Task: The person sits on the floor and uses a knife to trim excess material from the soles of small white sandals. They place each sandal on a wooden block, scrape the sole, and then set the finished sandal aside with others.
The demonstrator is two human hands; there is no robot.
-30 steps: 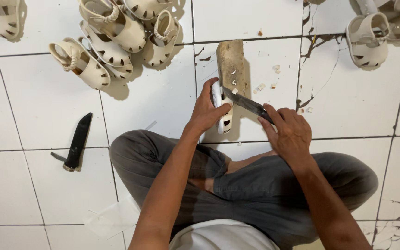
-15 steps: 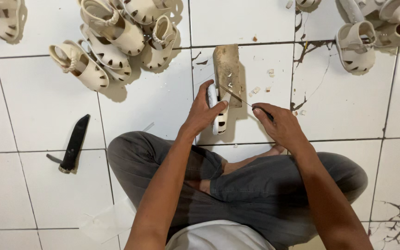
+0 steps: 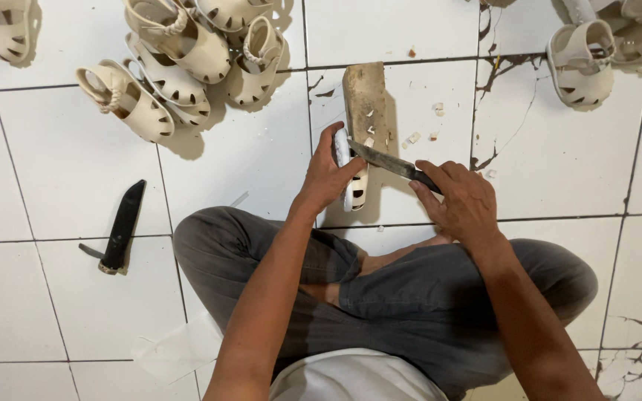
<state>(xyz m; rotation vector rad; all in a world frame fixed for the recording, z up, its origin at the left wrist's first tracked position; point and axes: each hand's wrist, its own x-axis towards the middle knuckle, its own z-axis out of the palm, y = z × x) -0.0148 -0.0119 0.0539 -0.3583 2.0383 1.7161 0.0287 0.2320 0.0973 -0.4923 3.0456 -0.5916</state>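
- Since before, knife [image 3: 388, 160] blade swung toward 10 o'clock, onto sandal [image 3: 352, 178]
- Left hand [image 3: 328, 174] grips sandal, long axis 12-to-6
- Right hand [image 3: 462, 202] closed around knife handle, at 3 o'clock of sandal

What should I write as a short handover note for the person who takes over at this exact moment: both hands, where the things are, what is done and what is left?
Left hand: holds a cream sandal on its edge against the wooden block on the tiled floor.
Right hand: grips a knife; the blade lies across the sandal's top edge.
Done: small cream trimmings lie on and beside the block.
Left: this sandal is under the blade. A pile of sandals lies at upper left, more sandals at upper right; I cannot tell which are trimmed.
Also: a dark sheath lies on the floor to the left.
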